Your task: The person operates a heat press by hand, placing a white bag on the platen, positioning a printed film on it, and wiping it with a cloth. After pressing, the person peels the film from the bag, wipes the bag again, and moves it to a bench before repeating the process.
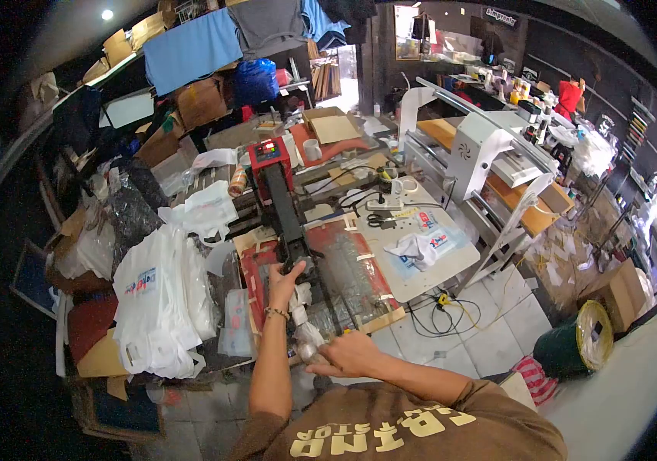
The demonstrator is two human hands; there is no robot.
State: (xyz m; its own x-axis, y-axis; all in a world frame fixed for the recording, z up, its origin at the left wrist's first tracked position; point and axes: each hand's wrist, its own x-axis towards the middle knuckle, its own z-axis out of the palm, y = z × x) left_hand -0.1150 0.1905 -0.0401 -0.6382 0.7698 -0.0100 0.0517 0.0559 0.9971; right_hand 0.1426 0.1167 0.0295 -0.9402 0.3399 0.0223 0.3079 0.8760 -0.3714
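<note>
- Fingers, head view: those of my left hand (282,286) are bent against the near end of the black press arm (282,207), thumb uppermost. The rest are partly hidden, so I cannot tell how tightly they close.
- Fingers of my right hand (353,355): half curled, beside the white wrapped piece (309,336). I cannot tell whether they grip it or only touch it.
- White wrapped piece: between my two sets of fingers, below the left ones.
- Black press arm: runs away from my left fingers to a red control head (268,152) with lit digits.
- Red board (369,269): beneath and right of my left fingers, partly covered by clear, creased plastic.
- Stack of white bags (161,296): left of my left fingers, blue and red print facing up.
- White tabletop (428,284): beyond and right of my right fingers. On it, scissors (381,221) and a crumpled printed bag (419,250).
- White machine (476,157): farther off, up and right of both sets of fingers.
- Cables (440,315): on the floor, right of my right fingers.
</note>
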